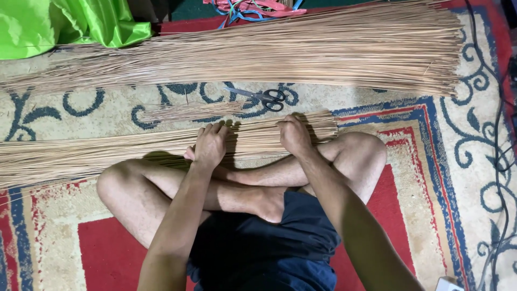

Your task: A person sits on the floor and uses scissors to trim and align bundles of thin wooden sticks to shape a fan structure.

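I sit cross-legged on a patterned carpet [431, 140]. A flat layer of thin brown sticks [107, 148] lies across the carpet in front of my shins. My left hand [209, 145] presses palm-down on these sticks near their middle, fingers together. My right hand [293, 134] rests on the same layer close to its right end, fingers curled over the sticks. A much larger pile of the same long sticks [301, 51] lies farther away, across the top of the view. Between the two lie black-handled scissors [264, 97] and a small loose tuft of sticks [188, 111].
Bright green cloth [64, 21] is bunched at the top left. Red and blue cords [253, 8] lie at the top centre. A dark cable [498, 161] runs along the right edge of the carpet. A small white object [449, 284] shows at the bottom right.
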